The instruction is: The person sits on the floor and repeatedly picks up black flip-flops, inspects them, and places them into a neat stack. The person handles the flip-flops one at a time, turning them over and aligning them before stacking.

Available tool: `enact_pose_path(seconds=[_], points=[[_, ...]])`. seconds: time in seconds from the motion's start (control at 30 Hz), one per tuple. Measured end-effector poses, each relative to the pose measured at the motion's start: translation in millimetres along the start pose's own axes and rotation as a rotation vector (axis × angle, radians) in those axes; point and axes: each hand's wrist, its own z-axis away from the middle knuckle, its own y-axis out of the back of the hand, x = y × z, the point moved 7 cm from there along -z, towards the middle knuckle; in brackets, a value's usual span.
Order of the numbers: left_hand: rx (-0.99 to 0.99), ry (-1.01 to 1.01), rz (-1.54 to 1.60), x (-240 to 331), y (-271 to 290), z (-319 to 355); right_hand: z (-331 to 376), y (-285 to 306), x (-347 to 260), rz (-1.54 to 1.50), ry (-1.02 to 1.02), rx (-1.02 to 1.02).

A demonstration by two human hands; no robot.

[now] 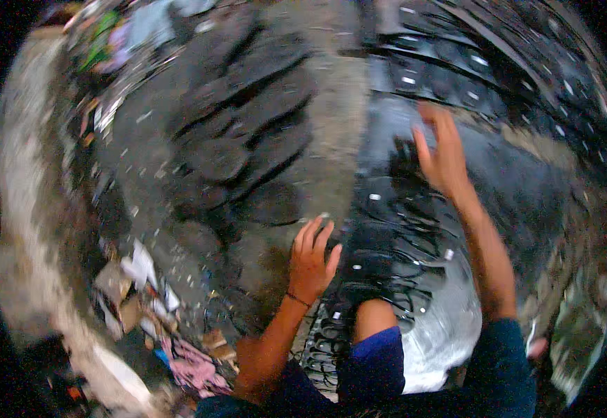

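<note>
My left hand (312,258) is over the strip of floor between two groups of dark pieces, fingers spread, with nothing in it. Further up on the right, my right hand (444,150) reaches out with its fingers apart and also looks to hold nothing. It is nearest to a dark, shiny flat surface (394,118); blur hides whether it touches. Below it run black strapped pieces (387,240) with small white spots, perhaps sandals. Left of my left hand lie overlapping dark grey flat pieces (241,132), shaped like shoe soles.
Rows of black pieces with white spots (443,70) fill the far right. Paper scraps (140,272) and a pink cloth-like bundle (195,366) lie at the lower left. A silvery plastic sheet (443,327) is beside my knee (375,319). A pale ledge (32,230) runs along the left.
</note>
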Motion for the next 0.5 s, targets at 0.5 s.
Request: enact_pose_path(seconds=[0.5], points=[[0.708, 0.44, -0.166, -201.5, 212.5, -72.2, 45.1, -230.4, -153.6, 0.256, 0.352, -0.411]])
